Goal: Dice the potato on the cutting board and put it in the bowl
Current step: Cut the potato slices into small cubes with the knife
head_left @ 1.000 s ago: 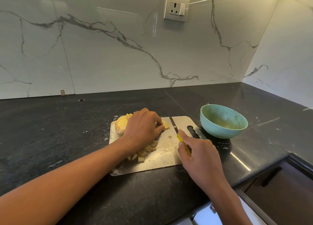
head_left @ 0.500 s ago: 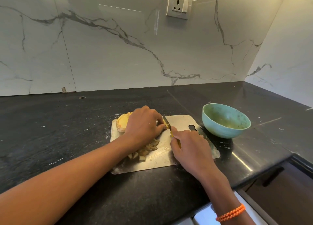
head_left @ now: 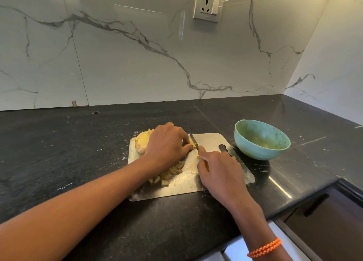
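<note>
Two hands share the work in the head view, the only view you have. Your left hand [head_left: 167, 142] lies curled over the potato [head_left: 141, 143] on the cutting board [head_left: 212, 141], fingers bent down onto the piece being cut. Your right hand [head_left: 220, 170] is clamped round the yellow handle of the knife [head_left: 193, 140], whose blade stands just beside your left fingertips, almost touching them. Whether the edge is already in the potato you cannot tell; the left hand hides the cut.

An uncut rounded part of the potato shows beyond your left hand. A heap of diced pieces [head_left: 170, 172] lies on the board under your left wrist, between your two forearms. The bowl [head_left: 262, 141] stands on the bench beyond your right hand, off the board's far corner, with no dice visible in it. So dicing looks partly done and nothing has gone over yet.

To cut well here, keep your left fingertips tucked back so the knuckles, not the tips, face the blade. Press straight down, then slide your left hand back along the potato by one dice width each stroke. The metal board likely lets pieces slide, so hold the potato flat side down. Clear the heap away from your wrist before it crowds the blade.
</note>
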Motion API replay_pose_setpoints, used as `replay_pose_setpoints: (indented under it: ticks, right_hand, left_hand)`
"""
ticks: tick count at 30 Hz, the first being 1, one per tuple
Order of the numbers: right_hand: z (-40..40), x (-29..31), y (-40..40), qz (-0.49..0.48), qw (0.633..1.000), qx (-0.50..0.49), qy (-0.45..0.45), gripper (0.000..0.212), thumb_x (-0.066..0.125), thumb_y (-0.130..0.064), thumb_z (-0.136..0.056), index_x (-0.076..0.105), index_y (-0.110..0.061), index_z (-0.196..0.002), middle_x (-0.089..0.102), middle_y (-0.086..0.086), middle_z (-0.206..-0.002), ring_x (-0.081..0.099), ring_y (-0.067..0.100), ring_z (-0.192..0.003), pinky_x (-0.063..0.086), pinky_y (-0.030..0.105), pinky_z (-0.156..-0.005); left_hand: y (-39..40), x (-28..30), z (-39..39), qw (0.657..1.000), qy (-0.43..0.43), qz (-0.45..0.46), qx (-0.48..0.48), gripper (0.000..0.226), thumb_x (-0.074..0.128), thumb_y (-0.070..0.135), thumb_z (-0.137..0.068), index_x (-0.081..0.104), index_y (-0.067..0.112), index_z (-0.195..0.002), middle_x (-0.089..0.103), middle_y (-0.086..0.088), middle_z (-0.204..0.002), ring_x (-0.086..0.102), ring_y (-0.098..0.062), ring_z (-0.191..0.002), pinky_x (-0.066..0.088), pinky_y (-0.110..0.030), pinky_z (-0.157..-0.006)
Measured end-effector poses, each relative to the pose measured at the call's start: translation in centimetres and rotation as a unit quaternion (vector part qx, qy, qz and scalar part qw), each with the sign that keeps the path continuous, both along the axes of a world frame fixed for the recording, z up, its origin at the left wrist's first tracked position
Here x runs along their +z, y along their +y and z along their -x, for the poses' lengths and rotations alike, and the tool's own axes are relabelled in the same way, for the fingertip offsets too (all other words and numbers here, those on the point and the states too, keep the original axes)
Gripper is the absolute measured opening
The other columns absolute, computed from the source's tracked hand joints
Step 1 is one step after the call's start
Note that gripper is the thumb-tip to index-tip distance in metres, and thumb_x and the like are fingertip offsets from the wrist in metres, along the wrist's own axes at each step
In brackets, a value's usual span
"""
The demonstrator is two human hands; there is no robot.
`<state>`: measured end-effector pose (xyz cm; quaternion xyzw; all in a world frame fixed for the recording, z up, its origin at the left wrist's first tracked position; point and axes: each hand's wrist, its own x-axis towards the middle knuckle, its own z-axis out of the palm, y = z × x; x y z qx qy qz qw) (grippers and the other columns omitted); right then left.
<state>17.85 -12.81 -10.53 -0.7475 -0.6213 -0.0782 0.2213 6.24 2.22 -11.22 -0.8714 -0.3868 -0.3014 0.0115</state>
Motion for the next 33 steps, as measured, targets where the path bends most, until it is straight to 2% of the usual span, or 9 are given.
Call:
replay_pose_setpoints:
  ticks: [7, 10, 13, 20, 27, 31, 33]
  right_hand:
    - [-0.1, 0.2, 0.3, 0.019, 1.0, 0.011, 0.0, 0.045, 0.044, -0.034, -0.104, 0.053, -0.027, -0.148, 0.067, -0.004, -0.092, 0.06, 0.014, -0.082, 0.054, 0.039, -0.072]
    - [-0.2, 0.1, -0.8, 0.02, 1.0, 0.017, 0.01, 0.047, 0.045, -0.034, -0.104, 0.048, -0.03, -0.151, 0.067, -0.006, -0.088, 0.06, 0.011, -0.079, 0.055, 0.038, -0.073]
    - [-0.2, -0.1, -2.5, 0.01, 1.0, 0.028, 0.01, 0.05, 0.044, -0.036, -0.105, 0.042, -0.031, -0.154, 0.071, -0.007, -0.094, 0.061, 0.01, -0.084, 0.055, 0.037, -0.077]
    - [-0.5, -0.6, -5.4, -0.012, 0.999, 0.033, 0.028, 0.049, 0.049, -0.037, -0.104, 0.047, -0.031, -0.152, 0.073, -0.008, -0.091, 0.059, 0.01, -0.081, 0.051, 0.036, -0.074]
    - [-0.2, -0.3, -4.6, -0.004, 0.998, 0.044, 0.044, 0.046, 0.052, -0.035, -0.103, 0.051, -0.031, -0.149, 0.071, -0.01, -0.083, 0.057, 0.009, -0.073, 0.047, 0.03, -0.064]
    - [0.0, 0.1, -2.2, 0.003, 0.999, 0.032, 0.029, 0.047, 0.047, -0.036, -0.104, 0.048, -0.031, -0.151, 0.074, -0.006, -0.096, 0.059, 0.009, -0.079, 0.049, 0.033, -0.069]
    - [-0.1, 0.2, -0.9, 0.006, 0.999, 0.016, 0.032, 0.046, 0.047, -0.034, -0.103, 0.051, -0.031, -0.149, 0.073, -0.004, -0.092, 0.06, 0.011, -0.076, 0.052, 0.036, -0.068]
  left_hand:
    - [0.4, -0.3, -0.1, 1.0, 0.005, -0.002, 0.015, 0.032, 0.071, 0.066, -0.087, 0.082, 0.037, -0.092, 0.074, 0.013, -0.098, 0.058, -0.009, -0.09, 0.055, -0.029, -0.076]
    - [0.3, -0.3, -0.1, 1.0, 0.007, -0.004, 0.015, 0.031, 0.071, 0.066, -0.088, 0.082, 0.037, -0.093, 0.073, 0.013, -0.097, 0.058, -0.009, -0.091, 0.054, -0.029, -0.076]
    - [0.3, -0.2, -0.1, 1.0, 0.007, -0.005, 0.015, 0.031, 0.071, 0.065, -0.088, 0.082, 0.037, -0.096, 0.073, 0.012, -0.098, 0.058, -0.009, -0.091, 0.053, -0.029, -0.077]
    - [0.1, -0.1, 0.0, 1.0, 0.006, -0.001, 0.013, 0.033, 0.07, 0.064, -0.09, 0.083, 0.036, -0.102, 0.074, 0.012, -0.103, 0.059, -0.009, -0.093, 0.053, -0.027, -0.08]
    - [0.2, -0.1, 0.0, 1.0, 0.005, 0.008, 0.012, 0.031, 0.071, 0.063, -0.09, 0.083, 0.037, -0.103, 0.075, 0.012, -0.104, 0.058, -0.009, -0.095, 0.055, -0.03, -0.081]
    - [0.2, -0.1, 0.0, 1.0, 0.004, 0.006, 0.009, 0.028, 0.072, 0.059, -0.091, 0.082, 0.038, -0.104, 0.075, 0.013, -0.105, 0.058, -0.009, -0.096, 0.053, -0.028, -0.08]
    - [0.3, -0.1, 0.1, 1.0, 0.0, 0.01, 0.012, 0.025, 0.073, 0.059, -0.09, 0.082, 0.039, -0.102, 0.074, 0.012, -0.104, 0.058, -0.009, -0.096, 0.052, -0.029, -0.079]
